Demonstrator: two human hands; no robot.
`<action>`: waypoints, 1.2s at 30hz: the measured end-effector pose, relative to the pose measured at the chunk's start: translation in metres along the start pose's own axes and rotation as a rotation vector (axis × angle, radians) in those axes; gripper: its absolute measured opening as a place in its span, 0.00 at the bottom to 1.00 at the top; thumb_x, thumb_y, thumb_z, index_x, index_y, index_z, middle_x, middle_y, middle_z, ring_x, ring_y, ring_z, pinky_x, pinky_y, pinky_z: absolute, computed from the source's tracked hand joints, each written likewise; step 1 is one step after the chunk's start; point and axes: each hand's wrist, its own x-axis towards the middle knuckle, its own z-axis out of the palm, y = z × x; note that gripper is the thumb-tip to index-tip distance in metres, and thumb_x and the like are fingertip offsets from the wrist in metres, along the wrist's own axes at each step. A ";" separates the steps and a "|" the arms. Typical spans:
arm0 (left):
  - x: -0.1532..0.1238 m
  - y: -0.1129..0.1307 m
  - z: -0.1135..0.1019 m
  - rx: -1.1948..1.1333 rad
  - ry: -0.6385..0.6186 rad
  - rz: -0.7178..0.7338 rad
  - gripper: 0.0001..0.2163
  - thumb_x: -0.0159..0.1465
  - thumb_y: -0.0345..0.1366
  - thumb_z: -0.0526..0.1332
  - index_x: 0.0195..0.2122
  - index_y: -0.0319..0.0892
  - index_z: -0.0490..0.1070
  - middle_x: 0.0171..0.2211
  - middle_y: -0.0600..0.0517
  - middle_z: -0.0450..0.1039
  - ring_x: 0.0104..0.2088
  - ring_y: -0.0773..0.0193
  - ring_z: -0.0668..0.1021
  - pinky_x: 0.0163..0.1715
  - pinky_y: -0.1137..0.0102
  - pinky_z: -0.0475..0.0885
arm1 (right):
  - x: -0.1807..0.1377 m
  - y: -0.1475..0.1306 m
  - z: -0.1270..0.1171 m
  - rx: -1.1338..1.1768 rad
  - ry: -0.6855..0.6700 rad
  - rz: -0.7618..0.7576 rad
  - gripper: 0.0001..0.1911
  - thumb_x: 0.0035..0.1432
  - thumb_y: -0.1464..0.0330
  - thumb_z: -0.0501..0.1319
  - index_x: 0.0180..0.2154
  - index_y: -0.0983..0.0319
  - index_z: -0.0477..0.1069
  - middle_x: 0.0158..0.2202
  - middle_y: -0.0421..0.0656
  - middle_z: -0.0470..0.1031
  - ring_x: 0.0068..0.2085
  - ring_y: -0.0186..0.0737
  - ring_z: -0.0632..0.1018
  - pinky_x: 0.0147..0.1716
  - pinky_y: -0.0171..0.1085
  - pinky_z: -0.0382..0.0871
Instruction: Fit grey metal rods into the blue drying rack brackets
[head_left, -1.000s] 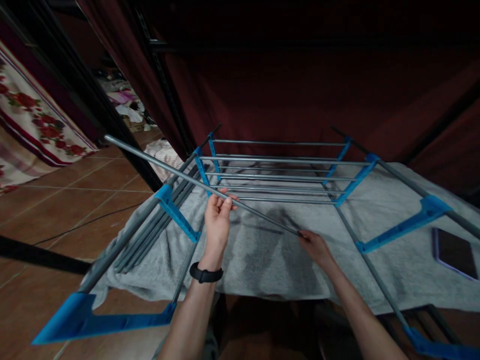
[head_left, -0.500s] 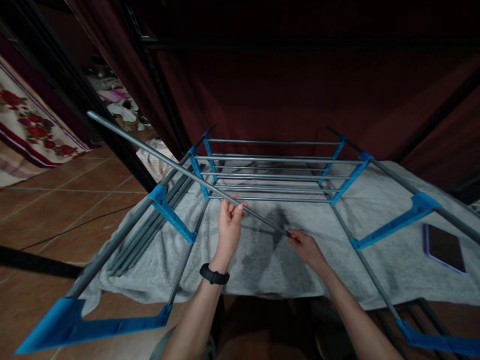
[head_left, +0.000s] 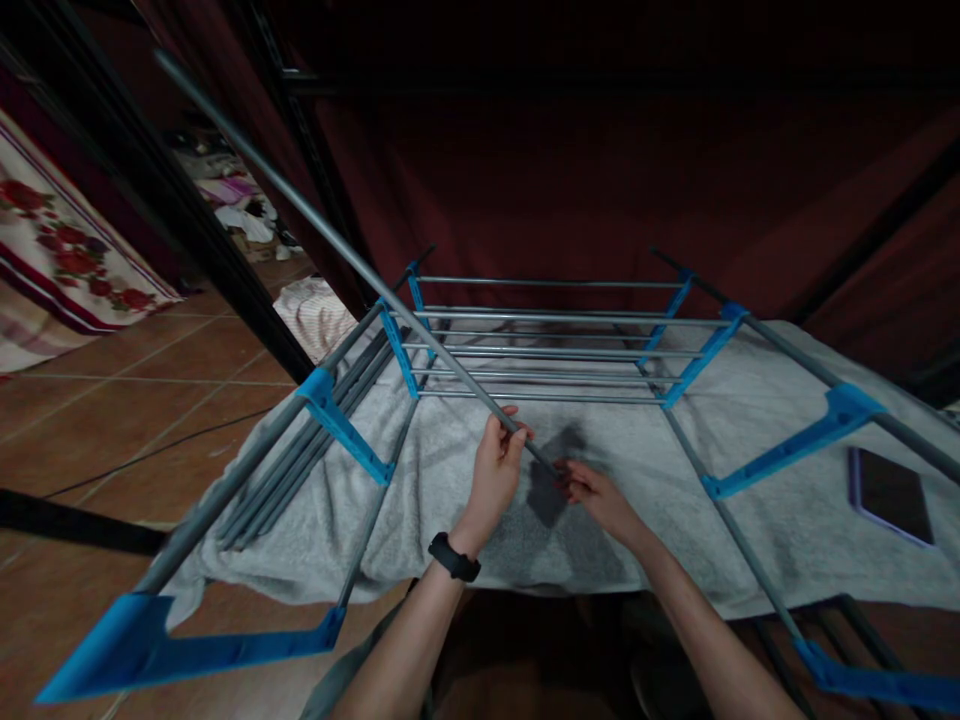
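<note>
A long grey metal rod (head_left: 352, 262) slants from the upper left down to the middle of the view. My left hand (head_left: 501, 455) is closed around it a little above its lower end. The fingers of my right hand (head_left: 592, 490) pinch that lower end. Around my hands stands a partly assembled rack of grey tubes with blue plastic brackets (head_left: 346, 428). Several thin crossbars (head_left: 555, 352) span its far part, behind my hands. The held rod passes in front of the rack's left far bracket.
A grey towel (head_left: 465, 540) covers the surface beneath the rack. Several loose grey tubes (head_left: 300, 480) lie on it at the left. A phone (head_left: 892, 497) rests at the right. Dark red curtains (head_left: 555, 200) hang behind, and a black post (head_left: 187, 200) stands at the left.
The rod has tilted more steeply, its far end rising. My left hand has moved right and slightly down the rod, closer to my right hand, which has shifted slightly left.
</note>
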 end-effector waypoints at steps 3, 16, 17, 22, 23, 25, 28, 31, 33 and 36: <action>-0.001 0.000 0.000 0.035 -0.024 0.009 0.14 0.66 0.39 0.55 0.52 0.44 0.61 0.37 0.50 0.72 0.39 0.64 0.75 0.41 0.67 0.69 | -0.003 -0.008 0.003 0.041 -0.051 0.017 0.24 0.51 0.69 0.52 0.51 0.58 0.68 0.40 0.44 0.77 0.40 0.41 0.77 0.38 0.41 0.71; 0.010 0.008 -0.019 0.118 -0.034 0.090 0.10 0.66 0.36 0.53 0.48 0.44 0.63 0.32 0.53 0.70 0.35 0.64 0.73 0.39 0.69 0.66 | -0.003 -0.010 -0.013 0.029 0.021 -0.046 0.21 0.52 0.64 0.59 0.49 0.58 0.70 0.41 0.45 0.78 0.40 0.41 0.77 0.41 0.42 0.71; 0.012 0.008 -0.022 0.134 -0.026 0.099 0.09 0.66 0.36 0.53 0.47 0.44 0.63 0.31 0.53 0.70 0.34 0.64 0.73 0.38 0.69 0.66 | -0.003 -0.010 -0.016 0.019 0.029 -0.056 0.21 0.52 0.64 0.59 0.49 0.58 0.71 0.41 0.45 0.78 0.40 0.41 0.77 0.41 0.42 0.71; 0.017 0.001 -0.035 0.258 0.003 0.156 0.08 0.66 0.34 0.52 0.46 0.45 0.64 0.31 0.53 0.70 0.34 0.64 0.74 0.38 0.69 0.67 | -0.003 -0.014 -0.028 0.003 0.084 -0.069 0.22 0.51 0.62 0.60 0.49 0.59 0.71 0.41 0.45 0.79 0.40 0.41 0.77 0.40 0.41 0.72; 0.017 0.000 -0.037 0.288 0.008 0.158 0.08 0.67 0.34 0.51 0.46 0.45 0.64 0.32 0.53 0.70 0.35 0.64 0.74 0.38 0.69 0.67 | -0.002 -0.015 -0.030 0.012 0.093 -0.068 0.22 0.51 0.62 0.60 0.49 0.59 0.71 0.40 0.45 0.79 0.40 0.41 0.77 0.39 0.41 0.72; 0.018 -0.002 -0.040 0.346 0.009 0.155 0.08 0.67 0.33 0.51 0.45 0.44 0.64 0.33 0.52 0.71 0.35 0.64 0.75 0.38 0.69 0.67 | -0.001 -0.016 -0.033 0.034 0.121 -0.065 0.22 0.50 0.62 0.61 0.47 0.60 0.72 0.40 0.45 0.79 0.38 0.39 0.77 0.38 0.40 0.72; 0.017 -0.002 -0.044 0.446 -0.001 0.159 0.08 0.66 0.32 0.50 0.44 0.44 0.65 0.35 0.51 0.72 0.37 0.62 0.75 0.39 0.68 0.68 | 0.002 -0.017 -0.039 0.060 0.198 -0.050 0.20 0.48 0.61 0.62 0.44 0.60 0.73 0.37 0.45 0.79 0.34 0.38 0.77 0.35 0.39 0.72; 0.017 -0.002 -0.048 0.587 -0.020 0.177 0.09 0.66 0.30 0.49 0.44 0.44 0.65 0.36 0.49 0.73 0.39 0.59 0.76 0.39 0.66 0.68 | 0.004 -0.017 -0.045 0.089 0.265 -0.040 0.20 0.46 0.59 0.63 0.42 0.60 0.74 0.35 0.45 0.79 0.33 0.38 0.77 0.33 0.39 0.72; 0.016 -0.002 -0.051 0.697 -0.044 0.192 0.11 0.65 0.27 0.47 0.44 0.44 0.65 0.37 0.48 0.73 0.40 0.58 0.75 0.40 0.65 0.68 | 0.004 -0.016 -0.050 0.113 0.290 -0.041 0.21 0.46 0.58 0.64 0.41 0.60 0.74 0.35 0.46 0.79 0.34 0.39 0.77 0.33 0.39 0.73; 0.015 -0.001 -0.053 0.889 -0.087 0.190 0.16 0.62 0.21 0.45 0.45 0.44 0.64 0.39 0.47 0.71 0.42 0.57 0.74 0.41 0.64 0.68 | 0.004 -0.014 -0.055 0.142 0.309 -0.038 0.22 0.46 0.56 0.65 0.42 0.60 0.74 0.37 0.46 0.79 0.35 0.40 0.78 0.34 0.40 0.73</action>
